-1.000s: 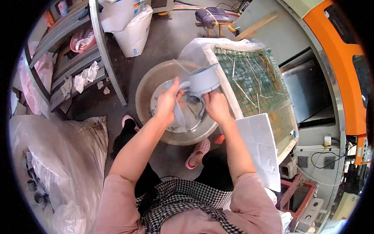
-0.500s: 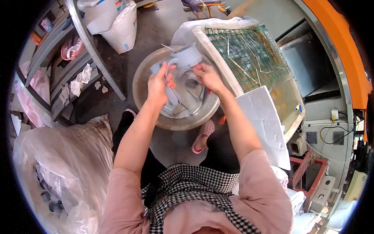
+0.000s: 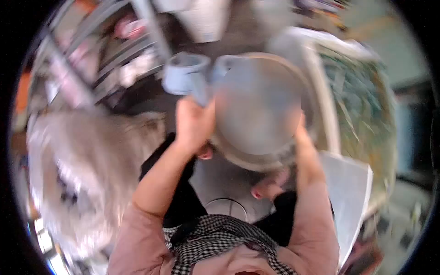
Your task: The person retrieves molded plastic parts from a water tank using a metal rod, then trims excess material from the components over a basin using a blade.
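A grey plastic pipe fitting [image 3: 183,78] with a round open end sticks up from my left hand [image 3: 195,121], whose fingers are wrapped round its narrower part. Another grey piece [image 3: 224,65] shows just to its right; whether it is joined to the first I cannot tell. My left hand is at the left edge of the round basin [image 3: 247,162]. Over the basin's right side is my right hand [image 3: 298,123], with its fingers smeared and hidden. A blur covers what lies inside the basin.
Right of the basin stands a pale tub [image 3: 323,96] with green netting over it, and a white board [image 3: 348,183] leans in front. A big clear plastic bag [image 3: 91,183] sits at my left. Metal racking [image 3: 151,27] rises behind it.
My left hand has carried the grey fitting left, from above the basin to its left edge. My right hand has come away from the fitting and moved right and down. The view has swung left.
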A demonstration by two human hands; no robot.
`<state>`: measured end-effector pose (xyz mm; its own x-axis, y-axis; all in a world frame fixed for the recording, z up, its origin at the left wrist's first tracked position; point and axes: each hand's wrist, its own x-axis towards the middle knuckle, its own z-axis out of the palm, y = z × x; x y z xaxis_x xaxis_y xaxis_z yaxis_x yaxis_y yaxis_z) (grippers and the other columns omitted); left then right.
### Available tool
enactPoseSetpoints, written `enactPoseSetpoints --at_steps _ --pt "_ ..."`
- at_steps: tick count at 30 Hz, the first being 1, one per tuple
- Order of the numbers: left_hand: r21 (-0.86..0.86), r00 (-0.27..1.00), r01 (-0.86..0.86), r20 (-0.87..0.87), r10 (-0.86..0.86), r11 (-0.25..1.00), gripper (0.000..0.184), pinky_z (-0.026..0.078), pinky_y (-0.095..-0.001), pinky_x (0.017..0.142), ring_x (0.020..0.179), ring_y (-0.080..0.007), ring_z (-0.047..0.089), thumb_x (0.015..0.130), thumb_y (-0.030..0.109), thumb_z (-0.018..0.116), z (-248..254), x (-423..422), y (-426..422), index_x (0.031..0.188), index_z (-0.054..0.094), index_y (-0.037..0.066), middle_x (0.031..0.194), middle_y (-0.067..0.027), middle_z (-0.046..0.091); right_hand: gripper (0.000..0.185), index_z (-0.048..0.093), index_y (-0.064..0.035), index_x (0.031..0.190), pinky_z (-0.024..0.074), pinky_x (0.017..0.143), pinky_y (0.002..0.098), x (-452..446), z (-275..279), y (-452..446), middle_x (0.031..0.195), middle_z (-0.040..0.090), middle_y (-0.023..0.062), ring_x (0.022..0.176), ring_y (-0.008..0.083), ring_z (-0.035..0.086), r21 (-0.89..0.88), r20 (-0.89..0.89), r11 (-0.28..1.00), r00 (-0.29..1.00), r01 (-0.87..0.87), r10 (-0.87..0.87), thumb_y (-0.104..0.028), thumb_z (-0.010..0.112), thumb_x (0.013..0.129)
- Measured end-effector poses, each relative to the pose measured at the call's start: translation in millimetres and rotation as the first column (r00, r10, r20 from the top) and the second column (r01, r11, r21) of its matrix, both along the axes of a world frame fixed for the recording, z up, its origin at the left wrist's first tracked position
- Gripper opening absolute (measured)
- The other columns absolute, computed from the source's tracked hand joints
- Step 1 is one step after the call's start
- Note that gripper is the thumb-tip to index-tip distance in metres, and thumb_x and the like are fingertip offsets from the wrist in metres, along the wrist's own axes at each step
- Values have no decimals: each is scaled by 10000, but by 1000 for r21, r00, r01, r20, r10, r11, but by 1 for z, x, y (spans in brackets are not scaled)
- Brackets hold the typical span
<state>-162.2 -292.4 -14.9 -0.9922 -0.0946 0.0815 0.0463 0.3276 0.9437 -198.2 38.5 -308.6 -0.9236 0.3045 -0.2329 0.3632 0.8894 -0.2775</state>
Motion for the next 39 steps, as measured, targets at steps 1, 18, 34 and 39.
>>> enactPoseSetpoints --at_steps 1,18,34,39 --pt "2 998 -12 -54 13 1000 239 310 -212 406 458 -38 413 847 229 642 4 0 -7 795 596 0 552 32 492 501 538 -58 1118 423 892 419 -15 -27 13 1098 557 171 1037 318 534 7 -45 999 998 -42 42 -223 709 677" --pt "-542 -19 -808 -370 929 -232 871 402 -416 894 1071 -305 509 658 682 610 164 134 -526 1042 563 -99 1120 -263 517 557 436 17 1223 399 938 366 -37 22 19 1205 506 198 1122 317 491 -58 -351 990 931 -126 98 8 611 694" --pt "500 813 349 258 -521 792 625 429 -319 842 874 -202 583 882 566 414 0 29 55 1067 574 -10 893 -138 621 87 462 -48 812 442 570 259 67 286 -84 735 519 9 649 111 518 -938 -333 110 762 -329 -556 8 495 869" --pt "951 653 12 227 -723 310 564 308 -291 458 387 -147 317 891 531 400 -3 39 67 508 411 117 415 -12 332 161 458 -39 848 419 597 233 67 276 -84 750 535 1 664 64 483 -888 -460 284 713 -362 -530 -158 430 952"
